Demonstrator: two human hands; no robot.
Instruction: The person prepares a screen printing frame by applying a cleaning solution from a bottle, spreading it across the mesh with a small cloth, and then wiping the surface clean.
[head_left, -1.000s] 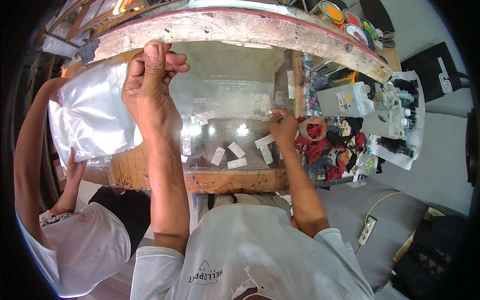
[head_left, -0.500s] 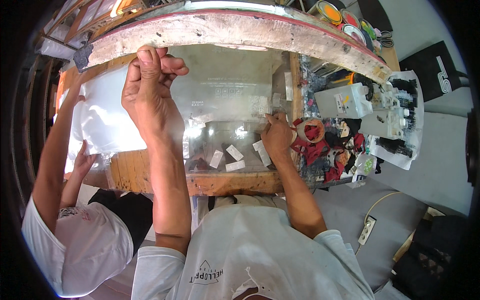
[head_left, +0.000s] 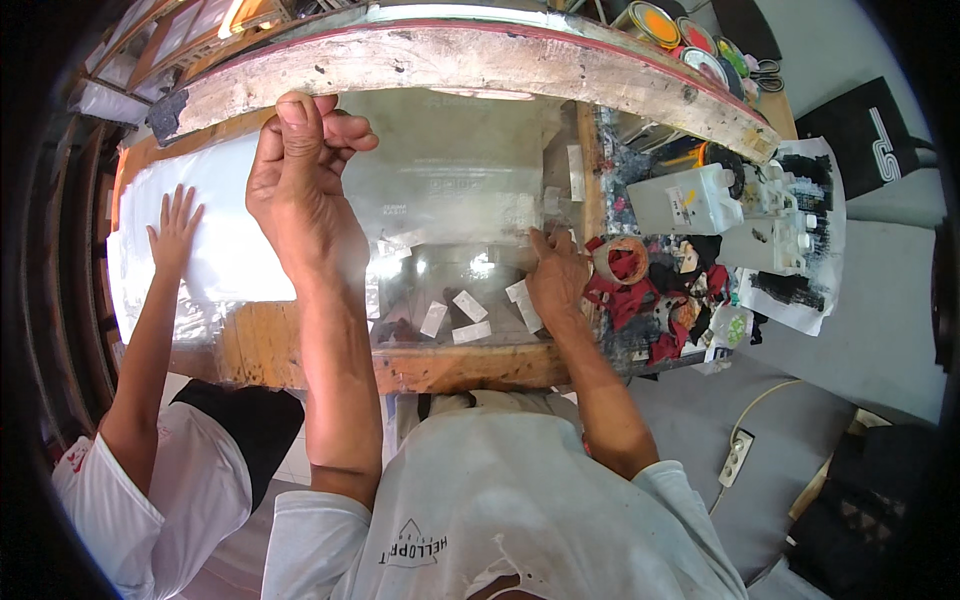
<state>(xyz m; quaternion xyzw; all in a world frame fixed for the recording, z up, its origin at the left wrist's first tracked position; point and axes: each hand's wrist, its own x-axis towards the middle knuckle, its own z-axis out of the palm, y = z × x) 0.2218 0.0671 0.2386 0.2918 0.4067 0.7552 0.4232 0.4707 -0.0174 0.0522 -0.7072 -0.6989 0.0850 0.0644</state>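
White cotton covers the shoulders of the person at the near edge of the worn wooden workbench, both bare forearms reaching forward over it. Just past the bench lip lie several small white paper strips, seen through a large clear plastic sheet that is spread over the top. The right hand rests on the sheet's right part, fingers bent and fingertips pressing down on the film, just beside a roll of brown tape on a heap of red and black rags. The left hand is raised above the bench, thumb and fingers closed together in a pinch on the sheet's far edge. To the left, a co-worker's hand lies flat with fingers spread on the milky white part of the sheet. Further right stand a white plastic jug and ink-smeared paper. At the far side runs a long pale wooden beam, with open paint cans beyond its right end.
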